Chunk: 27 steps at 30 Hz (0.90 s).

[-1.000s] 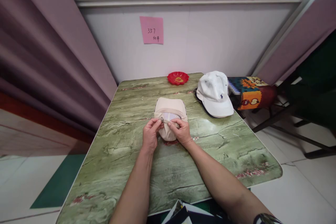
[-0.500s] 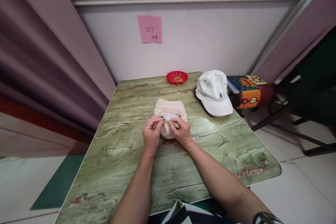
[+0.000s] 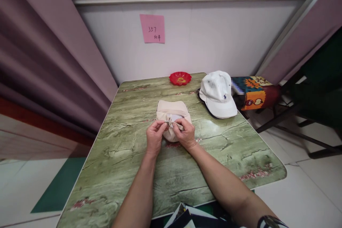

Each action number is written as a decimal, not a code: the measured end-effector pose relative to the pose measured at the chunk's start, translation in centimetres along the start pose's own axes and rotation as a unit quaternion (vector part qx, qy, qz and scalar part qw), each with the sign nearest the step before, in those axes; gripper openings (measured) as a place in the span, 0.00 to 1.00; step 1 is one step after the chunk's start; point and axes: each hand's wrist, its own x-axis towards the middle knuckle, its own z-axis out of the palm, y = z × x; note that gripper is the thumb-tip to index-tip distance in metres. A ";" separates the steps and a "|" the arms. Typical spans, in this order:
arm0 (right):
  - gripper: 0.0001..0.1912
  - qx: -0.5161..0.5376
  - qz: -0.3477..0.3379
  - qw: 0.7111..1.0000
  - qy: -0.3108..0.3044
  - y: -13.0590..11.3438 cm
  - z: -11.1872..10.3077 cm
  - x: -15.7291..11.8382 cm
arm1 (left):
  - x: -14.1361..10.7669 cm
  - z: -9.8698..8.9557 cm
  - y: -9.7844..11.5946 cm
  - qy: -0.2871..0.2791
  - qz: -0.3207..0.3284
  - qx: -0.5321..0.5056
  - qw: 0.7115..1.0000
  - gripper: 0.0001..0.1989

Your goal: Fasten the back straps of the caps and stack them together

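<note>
A beige cap (image 3: 172, 106) lies on the table, its brim toward the wall and its opening facing up. Across the near side of the opening runs a thin, light strap (image 3: 177, 125) of the cap. My left hand (image 3: 154, 137) pinches the strap's left part between thumb and fingers; a small shiny bit shows there, too small to make out. With thumb and forefinger, my right hand (image 3: 186, 135) grips the strap a little further right. Both hands are closed and rest over the cap's near edge.
At the right edge of the green wood-patterned table (image 3: 120, 171) sits a white cap (image 3: 217, 91) on top of a dark one. A red scalloped dish (image 3: 180, 78) stands near the wall, below a pink note (image 3: 153, 28). A patterned stool (image 3: 252, 94) is beyond the right edge.
My left hand has shifted slightly right and down. The strap between my hands now stands out more to the right, under my right fingers. The other things stay put.
</note>
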 end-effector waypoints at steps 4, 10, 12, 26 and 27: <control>0.06 -0.008 -0.006 1.000 0.005 -0.1 -0.1 0.0 | 0.0 0.2 0.1 -0.002 0.000 0.001 1.000 0.11; 0.07 -0.006 -0.037 0.999 -0.030 -0.4 -0.6 -0.3 | -0.3 0.0 1.1 0.030 0.129 0.121 0.984 0.07; 0.06 0.004 -0.066 0.996 -0.054 -0.4 -0.6 -0.3 | -0.5 -0.3 1.6 0.032 0.196 0.187 0.962 0.04; 0.06 -0.031 -0.056 0.998 -0.015 0.3 -0.4 0.2 | 0.1 -0.7 1.0 -0.057 0.056 0.066 0.995 0.09; 0.06 -0.022 -0.039 0.999 -0.009 0.3 -0.4 0.3 | 0.1 -0.7 0.9 -0.061 0.035 0.044 0.997 0.10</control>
